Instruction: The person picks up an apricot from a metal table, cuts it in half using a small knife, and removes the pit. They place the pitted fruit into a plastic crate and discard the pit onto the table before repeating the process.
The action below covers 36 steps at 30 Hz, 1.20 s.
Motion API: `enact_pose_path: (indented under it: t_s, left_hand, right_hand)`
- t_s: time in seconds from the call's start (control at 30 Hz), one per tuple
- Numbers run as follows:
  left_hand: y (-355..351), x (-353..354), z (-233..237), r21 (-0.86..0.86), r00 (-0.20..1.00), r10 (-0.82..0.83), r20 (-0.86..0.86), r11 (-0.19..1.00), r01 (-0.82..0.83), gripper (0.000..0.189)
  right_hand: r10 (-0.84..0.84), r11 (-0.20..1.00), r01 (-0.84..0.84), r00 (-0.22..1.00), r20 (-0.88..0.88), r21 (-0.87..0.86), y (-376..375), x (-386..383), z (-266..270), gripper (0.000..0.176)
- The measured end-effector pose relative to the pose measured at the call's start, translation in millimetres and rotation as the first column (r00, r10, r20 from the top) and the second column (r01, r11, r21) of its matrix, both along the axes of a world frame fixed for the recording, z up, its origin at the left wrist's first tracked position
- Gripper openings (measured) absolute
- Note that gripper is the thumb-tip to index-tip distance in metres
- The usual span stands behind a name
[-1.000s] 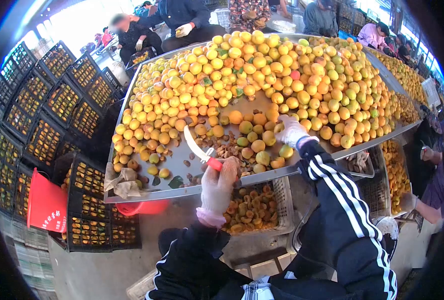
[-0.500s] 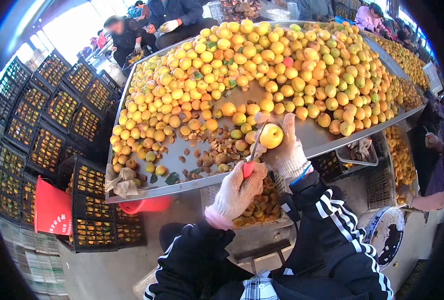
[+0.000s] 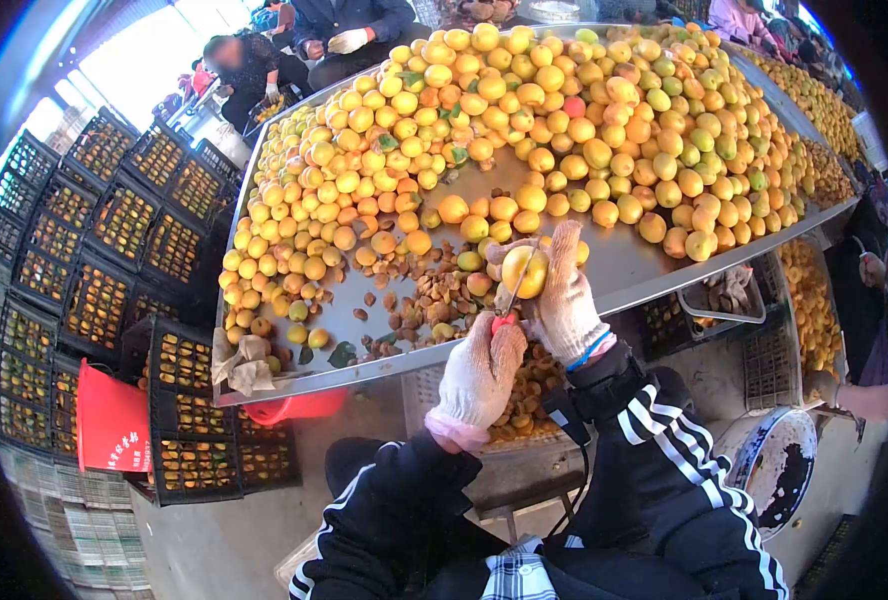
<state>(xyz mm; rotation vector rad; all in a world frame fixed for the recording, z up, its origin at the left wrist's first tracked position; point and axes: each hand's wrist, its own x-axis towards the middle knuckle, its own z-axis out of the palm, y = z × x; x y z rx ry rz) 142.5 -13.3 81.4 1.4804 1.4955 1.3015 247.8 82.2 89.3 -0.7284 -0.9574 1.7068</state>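
My left hand [image 3: 476, 375], in a white knit glove, is closed around the red handle of a small knife [image 3: 504, 321]. Its thin blade lies against a yellow apricot [image 3: 532, 278]. The fruit sits in the gloved fingers of my right hand [image 3: 570, 312], its thumb upright along the right side. Both hands are over the near edge of a metal table [image 3: 354, 322] piled with whole apricots [image 3: 404, 110]. Brown pits [image 3: 434, 295] lie just beyond my hands. Below them, halved apricots [image 3: 530, 395] fill a crate, partly hidden by my hands.
Black crates of halved apricots [image 3: 194, 400] are stacked at left, near a red bucket [image 3: 112, 415]. A crumpled cloth [image 3: 246, 365] lies on the table's left corner. A white bucket [image 3: 769, 470] stands at right. Co-workers sit across the table, one with a gloved hand [image 3: 349, 41].
The blade now lies across the apricot's face, where before it was at its left edge. The apricot and both hands have shifted slightly left, and the fruit is turned differently.
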Motion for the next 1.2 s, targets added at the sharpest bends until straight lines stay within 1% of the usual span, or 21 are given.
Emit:
enact_pose_path:
  t_s: [0.07, 0.13, 0.17, 0.27, 0.33, 0.4, 0.43, 0.53, 0.57, 0.6, 0.67, 0.7, 0.73, 0.77, 0.83, 1.0, 1.03, 1.07, 1.1, 1.13, 1.2]
  left_hand:
    - [-0.8, 2.0, 0.8, -0.019, 0.991, 0.033, -0.129, 0.999, -0.036, 0.025]
    - [-0.9, -2.0, -4.2, -0.047, 0.990, 0.012, -0.138, 0.999, -0.019, 0.024]
    - [0.2, -5.3, -6.0, -0.073, 0.989, -0.013, -0.148, 0.997, 0.002, 0.024]
    - [-0.6, -13.3, -6.6, 0.007, 0.991, -0.048, -0.124, 0.999, 0.049, 0.024]
    - [-5.6, -15.9, 0.9, -0.097, 0.997, -0.060, -0.038, 0.994, 0.056, 0.024]
    - [-8.5, -18.6, -5.5, -0.075, 0.997, -0.075, -0.031, 0.995, 0.072, 0.024]
    - [-10.5, -19.6, -5.6, -0.075, 0.997, -0.078, -0.030, 0.994, 0.075, 0.024]
    - [-16.1, -23.2, -4.5, -0.106, 0.987, -0.078, -0.140, 0.992, 0.064, 0.024]
    - [-13.7, -23.6, -3.9, -0.141, 0.982, -0.085, -0.169, 0.988, 0.061, 0.025]
    - [-11.0, -23.5, -3.7, -0.171, 0.976, -0.092, -0.196, 0.984, 0.058, 0.025]
    - [-11.4, -22.1, -3.2, -0.121, 0.981, -0.079, -0.178, 0.991, 0.058, 0.027]
    - [-12.9, -21.6, 1.5, -0.121, 0.983, -0.068, -0.172, 0.991, 0.048, 0.027]
    - [-14.5, -21.9, 3.8, -0.124, 0.984, -0.058, -0.167, 0.992, 0.037, 0.026]
    - [-15.7, -22.3, 3.1, -0.125, 0.984, -0.057, -0.168, 0.992, 0.036, 0.026]
    - [-16.4, -20.1, -0.6, -0.029, 0.985, 0.002, -0.175, 1.000, -0.007, 0.025]
    - [-18.0, -16.9, -0.7, -0.042, 0.976, 0.037, -0.212, 0.998, -0.047, 0.024]
    - [-18.4, -15.7, 3.2, -0.077, 0.972, 0.038, -0.234, 0.995, -0.057, 0.024]
    - [-17.8, -17.0, -0.2, -0.078, 0.971, 0.039, -0.234, 0.995, -0.059, 0.024]
    - [-16.0, -18.8, -3.8, -0.087, 0.971, 0.017, -0.237, 0.995, -0.038, 0.023]
    - [-14.8, -19.8, -5.8, -0.095, 0.971, -0.006, -0.240, 0.995, -0.017, 0.023]
    - [-15.9, -19.2, -1.8, -0.036, 0.974, 0.009, -0.226, 0.999, -0.018, 0.024]
  right_hand:
    - [-0.007, 0.995, 0.001, 0.998, 0.066, 0.098, 0.8, 5.5, -5.1, 0.075]
    - [-0.117, 0.873, -0.031, 0.956, 0.271, 0.487, 0.0, 11.2, -6.2, 0.052]
    - [-0.125, 0.890, -0.061, 0.920, 0.371, 0.451, 0.8, 15.7, -5.2, 0.038]
    - [-0.054, 0.898, -0.065, 0.965, 0.257, 0.435, -8.3, 17.0, 9.4, 0.045]
    - [-0.018, 0.905, -0.065, 0.981, 0.192, 0.420, -16.1, 16.3, 9.0, 0.051]
    - [0.379, 0.925, -0.368, 0.912, -0.154, 0.097, -20.5, 16.7, 6.1, 0.059]
    - [0.377, 0.926, -0.365, 0.914, -0.153, 0.096, -21.2, 18.8, 7.3, 0.059]
    - [0.286, 0.936, -0.311, 0.946, 0.154, 0.167, -26.4, 22.1, 12.7, 0.045]
    - [0.099, 0.931, -0.211, 0.932, 0.350, 0.298, -24.0, 18.5, 0.4, 0.046]
    - [0.100, 0.930, -0.213, 0.931, 0.350, 0.300, -24.4, 19.1, 0.5, 0.046]
    - [-0.183, 0.776, -0.234, 0.805, 0.564, 0.586, -24.5, 21.9, 3.8, 0.055]
    - [-0.008, 0.842, -0.261, 0.869, 0.495, 0.472, -28.1, 23.5, 17.1, 0.054]
    - [-0.005, 0.842, -0.264, 0.868, 0.496, 0.471, -27.8, 23.2, 15.1, 0.054]
    - [0.202, 0.896, -0.294, 0.938, 0.283, 0.334, -26.3, 23.4, 11.2, 0.055]
    - [0.422, 0.905, -0.410, 0.900, -0.113, 0.112, -25.0, 17.9, 2.8, 0.062]
    - [0.414, 0.910, -0.414, 0.910, -0.009, -0.021, -30.1, 21.5, 23.4, 0.055]
    - [0.200, 0.919, -0.311, 0.899, 0.391, 0.244, -27.6, 22.1, 18.2, 0.058]
    - [-0.138, 0.809, -0.295, 0.746, 0.651, 0.509, -25.1, 22.9, 13.1, 0.062]
    - [-0.129, 0.816, -0.314, 0.720, 0.682, 0.485, -23.8, 22.9, 11.1, 0.076]
    - [-0.129, 0.815, -0.314, 0.720, 0.681, 0.487, -24.0, 23.0, 11.1, 0.076]
    - [0.009, 0.802, -0.268, 0.899, 0.437, 0.533, -24.8, 24.0, 15.4, 0.064]
